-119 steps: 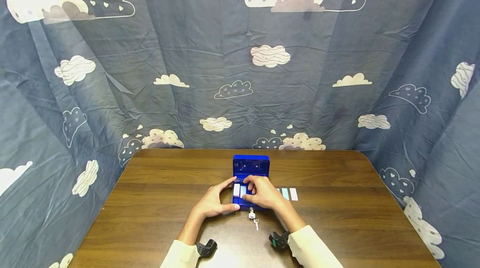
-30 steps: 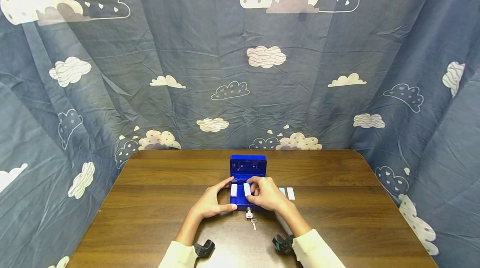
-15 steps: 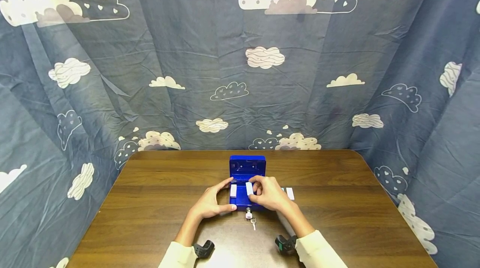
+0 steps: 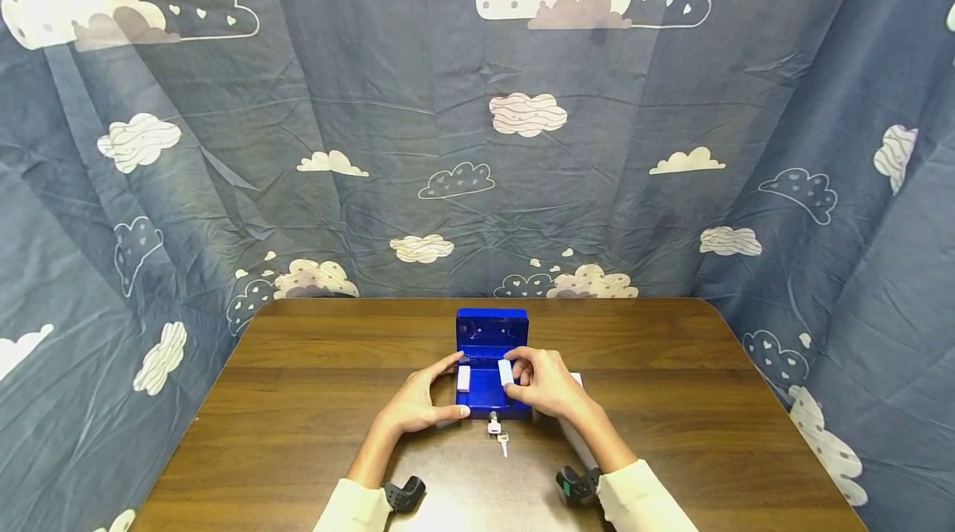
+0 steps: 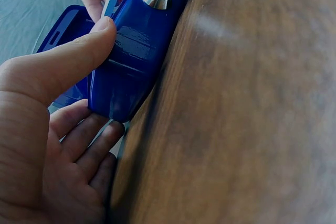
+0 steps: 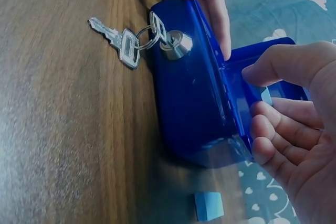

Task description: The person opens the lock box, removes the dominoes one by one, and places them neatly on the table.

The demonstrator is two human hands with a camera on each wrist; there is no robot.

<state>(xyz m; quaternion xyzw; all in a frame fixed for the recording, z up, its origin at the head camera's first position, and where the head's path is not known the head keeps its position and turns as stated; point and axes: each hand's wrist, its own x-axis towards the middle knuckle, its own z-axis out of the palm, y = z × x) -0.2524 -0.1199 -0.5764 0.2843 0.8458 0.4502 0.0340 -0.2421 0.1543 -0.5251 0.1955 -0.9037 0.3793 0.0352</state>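
An open blue cash box point(image 4: 488, 389) sits mid-table with its lid point(image 4: 492, 327) raised at the back. My left hand point(image 4: 418, 403) holds the box's left end, thumb at the front rim and fingertips toward the back corner. A white rectangular block point(image 4: 464, 379) is inside at the left. Over the right part of the box, my right hand point(image 4: 548, 383) pinches a light blue rectangular block point(image 4: 506, 372) between thumb and fingers. The front lock point(image 6: 176, 45) has a key in it, and a second key point(image 6: 113, 38) hangs from the same ring.
On the table right of the box, a white block point(image 4: 577, 379) shows partly behind my right hand. A light blue block point(image 6: 209, 206) appears there in the right wrist view. A cloud-patterned curtain point(image 4: 418, 142) hangs behind the wooden table point(image 4: 336, 333).
The light blue block was beside the white one inside the box. My right hand has moved it rightward, away from the white block. My left hand has kept its hold on the box.
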